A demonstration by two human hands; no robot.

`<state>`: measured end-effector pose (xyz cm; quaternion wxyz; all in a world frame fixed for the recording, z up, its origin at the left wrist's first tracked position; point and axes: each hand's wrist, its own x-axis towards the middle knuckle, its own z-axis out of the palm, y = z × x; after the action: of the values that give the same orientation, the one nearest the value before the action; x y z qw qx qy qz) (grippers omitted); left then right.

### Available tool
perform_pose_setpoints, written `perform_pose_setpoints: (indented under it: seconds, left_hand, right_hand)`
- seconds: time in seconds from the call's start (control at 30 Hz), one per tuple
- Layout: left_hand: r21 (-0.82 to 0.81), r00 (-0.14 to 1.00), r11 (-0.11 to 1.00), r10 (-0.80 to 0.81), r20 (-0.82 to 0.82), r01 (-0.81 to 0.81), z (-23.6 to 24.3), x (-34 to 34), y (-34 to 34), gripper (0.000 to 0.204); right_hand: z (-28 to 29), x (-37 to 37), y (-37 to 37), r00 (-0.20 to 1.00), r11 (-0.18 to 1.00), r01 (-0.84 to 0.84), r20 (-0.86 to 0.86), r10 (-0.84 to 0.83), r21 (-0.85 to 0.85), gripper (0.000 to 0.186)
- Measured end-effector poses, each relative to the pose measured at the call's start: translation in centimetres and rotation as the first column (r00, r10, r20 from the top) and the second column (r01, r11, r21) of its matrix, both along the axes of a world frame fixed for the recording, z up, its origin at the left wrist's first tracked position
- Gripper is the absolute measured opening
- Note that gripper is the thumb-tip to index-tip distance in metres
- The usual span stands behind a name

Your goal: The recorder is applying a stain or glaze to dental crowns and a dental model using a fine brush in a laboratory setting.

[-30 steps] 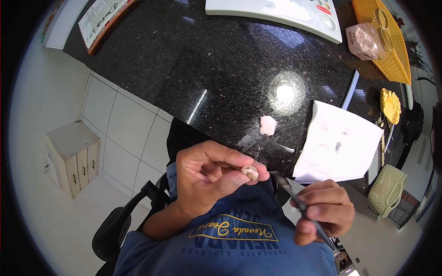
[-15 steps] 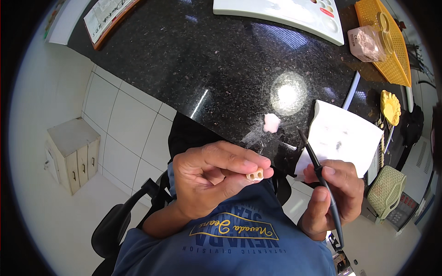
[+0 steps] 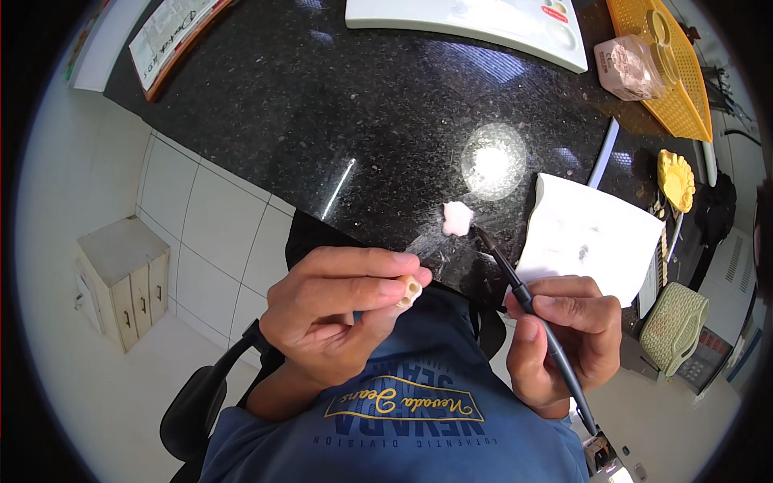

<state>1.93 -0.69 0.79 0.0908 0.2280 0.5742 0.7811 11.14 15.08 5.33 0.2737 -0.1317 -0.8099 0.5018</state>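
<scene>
1. The left hand (image 3: 334, 310) is closed around a small cream tooth-shaped piece (image 3: 409, 291), pinched between thumb and fingertips above the lap, just short of the counter's edge.
2. The right hand (image 3: 564, 338) is wrapped around a thin dark brush (image 3: 535, 318), held like a pen; its tip reaches up and left to a small pink lump (image 3: 457, 218) on the black stone counter (image 3: 338, 121), touching it or nearly so.
3. The two hands are apart, with the blue shirt (image 3: 403, 402) showing between them.
4. Just right of the pink lump lies a white paper towel (image 3: 592, 237) with a few faint marks; a bright lamp reflection sits on the stone above the lump.
5. Farther back on the counter are a white tray (image 3: 467, 20), a yellow perforated basket (image 3: 672, 68) and a pinkish block (image 3: 628, 68) resting against it.
6. A small yellow ridged dish (image 3: 675, 179) lies at the right edge, and a woven greenish pouch (image 3: 672, 326) sits lower right.
7. Nothing lies between the brush tip and the lump.
8. A small beige cabinet (image 3: 121, 286) stands on the floor at left.
</scene>
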Motion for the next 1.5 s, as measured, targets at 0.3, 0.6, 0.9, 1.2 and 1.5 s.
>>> perform_pose_setpoints:
  seconds: [0.3, 0.6, 0.9, 1.2, 1.5]
  left_hand:
    - [-0.114, 0.971, 0.988, 0.075, -0.228, -0.103, -0.1, -0.3, 0.3, 0.022]
    - [-0.131, 0.94, 0.98, 0.103, -0.325, -0.153, -0.4, -0.6, 0.3, 0.025]
    - [-0.141, 0.929, 0.975, 0.112, -0.352, -0.171, -0.5, -0.5, 0.4, 0.027]
    - [-0.288, 0.914, 0.952, -0.024, -0.404, -0.103, 0.4, -0.8, -0.2, 0.024]
    - [-0.306, 0.911, 0.947, -0.037, -0.41, -0.099, 0.4, -0.8, -0.3, 0.024]
  right_hand:
    - [0.8, -0.3, 0.0, 0.991, 0.999, -0.036, 0.127, 0.032, 0.032, 0.023]
    - [1.1, -0.1, 0.0, 0.987, 1.0, -0.003, 0.162, 0.007, -0.021, 0.024]
    - [1.0, 0.0, -0.1, 0.986, 1.0, -0.007, 0.169, 0.009, -0.013, 0.023]
    - [1.3, 0.9, 1.4, 0.942, 0.935, -0.336, -0.041, 0.333, -0.11, 0.02]
    - [0.6, 0.6, 1.0, 0.939, 0.939, -0.343, -0.026, 0.342, -0.018, 0.021]
